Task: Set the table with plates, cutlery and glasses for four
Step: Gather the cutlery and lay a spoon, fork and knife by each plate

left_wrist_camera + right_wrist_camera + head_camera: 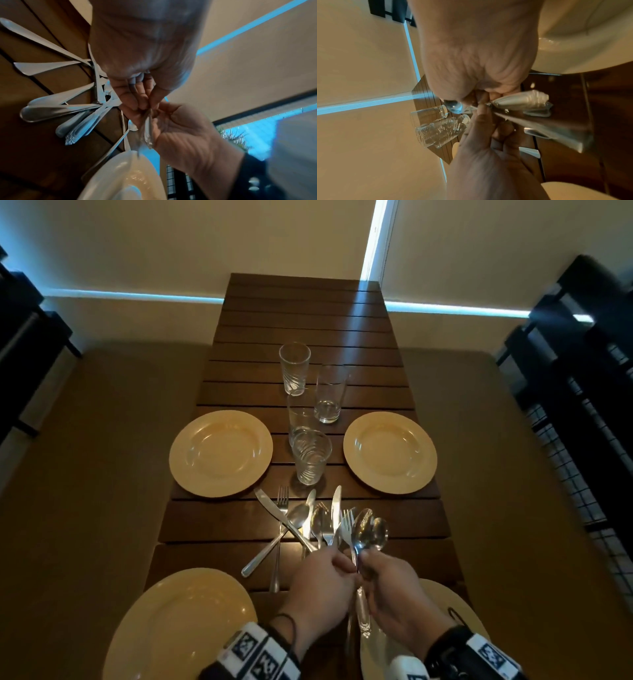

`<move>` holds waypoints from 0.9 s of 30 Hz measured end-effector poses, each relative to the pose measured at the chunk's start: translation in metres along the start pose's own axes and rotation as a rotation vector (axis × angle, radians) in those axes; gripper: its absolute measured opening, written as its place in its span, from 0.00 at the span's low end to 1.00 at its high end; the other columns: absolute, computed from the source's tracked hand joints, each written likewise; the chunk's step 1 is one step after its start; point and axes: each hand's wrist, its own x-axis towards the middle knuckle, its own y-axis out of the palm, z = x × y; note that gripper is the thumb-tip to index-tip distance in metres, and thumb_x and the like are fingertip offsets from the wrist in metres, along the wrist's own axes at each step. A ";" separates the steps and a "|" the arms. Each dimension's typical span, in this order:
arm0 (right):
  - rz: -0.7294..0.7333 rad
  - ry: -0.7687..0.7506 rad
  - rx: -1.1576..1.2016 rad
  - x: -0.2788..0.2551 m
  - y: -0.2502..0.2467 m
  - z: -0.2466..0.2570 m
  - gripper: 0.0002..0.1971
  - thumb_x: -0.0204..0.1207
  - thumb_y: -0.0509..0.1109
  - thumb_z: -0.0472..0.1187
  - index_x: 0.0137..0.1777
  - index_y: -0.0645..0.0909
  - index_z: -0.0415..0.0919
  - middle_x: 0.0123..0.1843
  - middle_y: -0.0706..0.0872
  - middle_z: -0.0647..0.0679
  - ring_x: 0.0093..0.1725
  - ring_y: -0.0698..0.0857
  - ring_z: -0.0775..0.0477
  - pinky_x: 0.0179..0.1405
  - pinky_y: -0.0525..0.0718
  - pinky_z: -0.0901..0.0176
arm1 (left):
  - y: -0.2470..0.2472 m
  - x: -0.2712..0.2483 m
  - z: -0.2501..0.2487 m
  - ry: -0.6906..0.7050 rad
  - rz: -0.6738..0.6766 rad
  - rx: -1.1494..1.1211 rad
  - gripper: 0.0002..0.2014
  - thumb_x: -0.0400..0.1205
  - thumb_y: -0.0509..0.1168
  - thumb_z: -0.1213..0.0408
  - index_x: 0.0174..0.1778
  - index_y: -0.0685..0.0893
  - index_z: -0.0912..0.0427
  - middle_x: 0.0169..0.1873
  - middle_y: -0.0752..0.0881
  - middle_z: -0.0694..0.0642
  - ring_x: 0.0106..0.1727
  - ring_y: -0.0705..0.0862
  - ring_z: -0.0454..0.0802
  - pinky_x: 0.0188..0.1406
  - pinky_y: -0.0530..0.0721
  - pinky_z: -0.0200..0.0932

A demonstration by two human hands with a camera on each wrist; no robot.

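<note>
Above the table [308, 313], both hands [346, 583] pinch 2 spoons [370, 532]

Both hands meet over the tabletop [42, 148]: left hand [145, 54] and right hand [185, 129] pinch cutlery handles [148, 129] above a plate [120, 175]; more cutlery [60, 109] lies fanned alongside.

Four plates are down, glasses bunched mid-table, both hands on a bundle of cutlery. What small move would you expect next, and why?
Probably the right hand draws a spoon out of the bundle and lays it beside the near right plate. Both hands pinch the same handles, the left hand steadies them, and no plate has cutlery beside it yet.
</note>
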 end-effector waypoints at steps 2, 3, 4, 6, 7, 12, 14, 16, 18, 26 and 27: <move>0.002 -0.005 0.009 -0.005 -0.008 0.001 0.16 0.86 0.55 0.35 0.63 0.81 0.27 0.49 0.90 0.29 0.40 0.87 0.36 0.32 0.88 0.46 | 0.013 0.006 0.001 -0.004 0.048 0.040 0.10 0.77 0.78 0.62 0.35 0.84 0.49 0.38 0.92 0.54 0.38 0.94 0.49 0.37 0.95 0.53; -0.017 -0.006 0.000 -0.008 -0.013 0.002 0.15 0.87 0.55 0.35 0.62 0.81 0.29 0.48 0.90 0.30 0.38 0.88 0.37 0.29 0.88 0.46 | 0.017 0.007 -0.001 0.006 0.071 0.066 0.10 0.76 0.79 0.60 0.34 0.84 0.49 0.38 0.92 0.54 0.38 0.94 0.49 0.36 0.95 0.53; -0.046 -0.009 -0.008 -0.010 -0.019 0.003 0.14 0.87 0.55 0.36 0.61 0.81 0.31 0.49 0.91 0.31 0.38 0.89 0.38 0.28 0.87 0.47 | 0.020 0.008 -0.002 0.021 0.078 0.084 0.10 0.76 0.79 0.56 0.34 0.85 0.48 0.37 0.92 0.54 0.37 0.94 0.47 0.35 0.95 0.51; -0.110 -0.044 -0.033 -0.012 -0.034 0.004 0.13 0.88 0.55 0.37 0.62 0.79 0.33 0.46 0.89 0.33 0.34 0.86 0.41 0.27 0.84 0.50 | 0.020 0.013 -0.005 0.042 0.044 0.111 0.10 0.79 0.77 0.51 0.37 0.85 0.48 0.35 0.91 0.52 0.34 0.91 0.43 0.32 0.89 0.41; -0.150 -0.064 -0.053 -0.012 -0.043 0.005 0.13 0.88 0.54 0.37 0.62 0.79 0.34 0.42 0.86 0.35 0.31 0.82 0.44 0.26 0.80 0.52 | 0.017 0.018 -0.004 0.033 -0.009 0.158 0.10 0.81 0.75 0.50 0.39 0.85 0.49 0.35 0.90 0.51 0.33 0.88 0.42 0.30 0.85 0.39; -0.243 -0.108 -0.123 -0.019 -0.083 0.005 0.13 0.88 0.55 0.40 0.61 0.80 0.38 0.38 0.83 0.41 0.25 0.74 0.49 0.24 0.72 0.54 | 0.008 0.048 0.010 -0.075 -0.136 0.559 0.17 0.81 0.74 0.47 0.56 0.87 0.56 0.43 0.91 0.49 0.43 0.89 0.44 0.40 0.85 0.38; -0.252 -0.121 -0.103 -0.025 -0.093 0.006 0.13 0.88 0.56 0.40 0.60 0.81 0.38 0.37 0.83 0.40 0.26 0.74 0.48 0.25 0.72 0.53 | 0.013 0.057 0.013 -0.098 -0.154 0.631 0.21 0.80 0.75 0.49 0.62 0.83 0.59 0.51 0.91 0.53 0.53 0.90 0.52 0.46 0.86 0.43; -0.259 -0.133 -0.082 -0.029 -0.099 0.006 0.13 0.88 0.57 0.40 0.59 0.83 0.37 0.37 0.84 0.40 0.25 0.74 0.48 0.25 0.71 0.53 | 0.017 0.062 0.013 -0.110 -0.175 0.663 0.22 0.82 0.74 0.52 0.65 0.79 0.60 0.56 0.91 0.57 0.58 0.90 0.57 0.50 0.86 0.47; -0.266 -0.127 -0.073 -0.031 -0.104 0.005 0.14 0.88 0.58 0.40 0.57 0.85 0.36 0.35 0.84 0.41 0.25 0.74 0.48 0.24 0.71 0.55 | 0.018 0.065 0.012 -0.099 -0.181 0.698 0.19 0.83 0.74 0.54 0.64 0.80 0.60 0.55 0.91 0.57 0.58 0.90 0.57 0.50 0.87 0.47; -0.242 -0.096 -0.067 -0.031 -0.101 0.003 0.14 0.88 0.56 0.38 0.60 0.82 0.33 0.39 0.86 0.38 0.27 0.77 0.48 0.24 0.74 0.56 | 0.011 0.063 0.016 -0.086 -0.108 0.767 0.10 0.84 0.70 0.54 0.52 0.90 0.57 0.44 0.91 0.52 0.47 0.89 0.51 0.47 0.88 0.44; -0.233 -0.094 -0.073 -0.032 -0.099 0.003 0.14 0.88 0.56 0.38 0.60 0.81 0.33 0.40 0.87 0.37 0.28 0.77 0.47 0.25 0.76 0.54 | 0.009 0.060 0.014 -0.090 -0.112 0.733 0.09 0.85 0.70 0.55 0.52 0.89 0.57 0.45 0.91 0.52 0.47 0.89 0.51 0.47 0.88 0.44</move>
